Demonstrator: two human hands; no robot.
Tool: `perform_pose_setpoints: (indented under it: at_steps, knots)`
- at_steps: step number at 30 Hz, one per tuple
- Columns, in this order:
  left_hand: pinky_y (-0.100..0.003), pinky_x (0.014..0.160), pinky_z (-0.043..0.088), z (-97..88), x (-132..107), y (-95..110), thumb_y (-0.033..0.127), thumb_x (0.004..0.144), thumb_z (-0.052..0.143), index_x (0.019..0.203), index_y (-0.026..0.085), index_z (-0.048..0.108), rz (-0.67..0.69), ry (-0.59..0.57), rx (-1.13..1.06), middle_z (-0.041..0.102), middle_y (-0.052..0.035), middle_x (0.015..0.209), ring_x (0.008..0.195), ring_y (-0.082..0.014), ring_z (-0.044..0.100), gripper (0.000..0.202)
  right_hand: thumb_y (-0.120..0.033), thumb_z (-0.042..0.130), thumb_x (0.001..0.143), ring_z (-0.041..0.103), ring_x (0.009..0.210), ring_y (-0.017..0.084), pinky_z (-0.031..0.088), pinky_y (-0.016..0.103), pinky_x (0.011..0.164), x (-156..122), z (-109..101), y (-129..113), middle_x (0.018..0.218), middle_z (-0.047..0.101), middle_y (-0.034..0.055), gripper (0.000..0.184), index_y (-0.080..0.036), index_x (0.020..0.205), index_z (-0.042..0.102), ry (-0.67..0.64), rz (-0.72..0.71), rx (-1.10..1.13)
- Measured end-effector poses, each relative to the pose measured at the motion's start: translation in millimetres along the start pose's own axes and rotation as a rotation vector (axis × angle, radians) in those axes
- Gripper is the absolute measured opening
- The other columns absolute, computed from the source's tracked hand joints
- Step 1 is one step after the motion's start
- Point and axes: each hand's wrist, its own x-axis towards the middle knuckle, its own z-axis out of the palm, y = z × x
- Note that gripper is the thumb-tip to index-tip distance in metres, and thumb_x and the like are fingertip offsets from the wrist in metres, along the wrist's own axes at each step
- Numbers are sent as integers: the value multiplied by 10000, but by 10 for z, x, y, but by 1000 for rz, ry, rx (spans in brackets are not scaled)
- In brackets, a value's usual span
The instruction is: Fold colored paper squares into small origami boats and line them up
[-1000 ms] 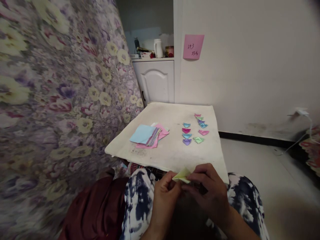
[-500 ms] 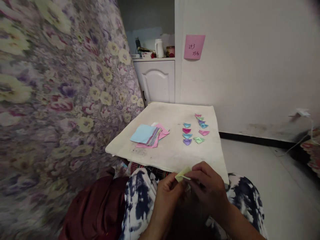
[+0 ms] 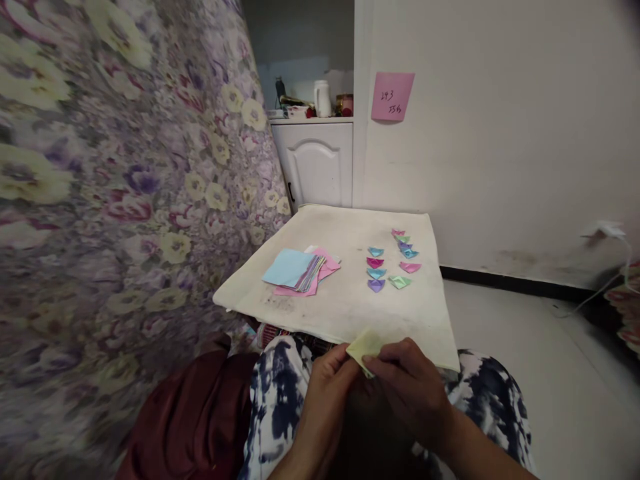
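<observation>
A small piece of folded yellow paper (image 3: 365, 345) is held between my two hands, just over the near edge of the table (image 3: 345, 317). My left hand (image 3: 331, 380) pinches its left side between thumb and fingers. On the other side, my right hand (image 3: 413, 380) grips the paper's right edge, thumb and index finger pressed on it. Some fingertips below the paper are hidden. Farther back lie several small folded paper boats (image 3: 376, 263) in blue, pink, purple and green, set in two rough columns.
A stack of coloured paper squares (image 3: 287, 268), light blue on top, lies at the table's left. A floral curtain (image 3: 165, 200) hangs along the left side. Behind the table stand a white cabinet (image 3: 323, 163) and a wall with a pink note (image 3: 393, 97).
The yellow paper has turned so that a broader face shows, its point tilted up. My right fingers have shifted slightly lower on it. The camera view has moved a little.
</observation>
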Motion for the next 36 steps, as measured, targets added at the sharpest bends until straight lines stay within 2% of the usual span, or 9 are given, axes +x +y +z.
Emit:
perform_pose_setpoints:
  at_steps: [8,15,17,20,22,24,26,30,36]
  knots:
    - [-235,558,429,-45,4,63,291,861,496,700,99,663,65,-18,-151,619,-53,593,569,-132,551,302,-51,464,851,529,794,189,496,334,690,8,-15,1,929,585,100,414,-185,1235,543,-119,5,-19]
    - [-182,510,392,-52,76,-19,289,800,622,758,98,678,34,21,-158,609,-6,547,486,-77,508,203,-69,458,852,541,813,202,485,351,710,19,-28,-25,961,612,103,370,-187,1179,587,-185,-15,-38]
    - [-179,489,385,-65,98,-41,314,789,631,763,99,681,33,57,-109,607,0,511,459,-78,507,222,-89,498,837,547,826,191,488,331,712,14,-30,-18,960,593,84,316,-216,1099,619,-108,86,72]
    - [-188,494,400,-84,105,-48,341,786,627,818,108,685,37,99,33,627,-1,512,463,-95,532,242,-176,591,795,541,700,147,481,268,599,32,-22,2,917,566,52,256,-213,1049,589,85,496,309]
    - [-196,508,411,-82,95,-36,352,785,625,829,112,686,41,100,120,638,-3,526,486,-108,549,252,-254,644,760,506,580,117,443,235,516,73,-6,6,798,566,12,285,-192,1027,565,73,783,511]
    - [-201,511,418,-63,81,-19,356,771,636,806,114,687,44,91,161,638,-2,539,499,-114,554,250,-319,669,733,494,525,109,415,221,489,126,18,-10,657,549,-27,257,-173,921,572,-29,939,716]
    - [-204,504,421,-29,69,-6,348,743,660,778,119,682,45,90,154,635,2,552,499,-116,554,232,-355,681,711,508,516,114,411,224,494,172,50,-48,591,544,-40,237,-175,796,551,-59,989,866]
    - [-201,486,410,26,63,-14,313,675,714,758,129,669,42,134,100,622,14,535,473,-111,543,207,-338,695,692,531,532,121,427,235,521,194,106,-140,582,564,-40,241,-193,740,508,23,999,983]
    - [-201,476,362,-58,91,-55,327,698,685,770,125,669,73,128,198,585,21,482,456,-105,495,215,-328,674,721,570,645,152,446,264,601,168,5,-63,735,616,6,257,-177,884,547,-76,934,795]
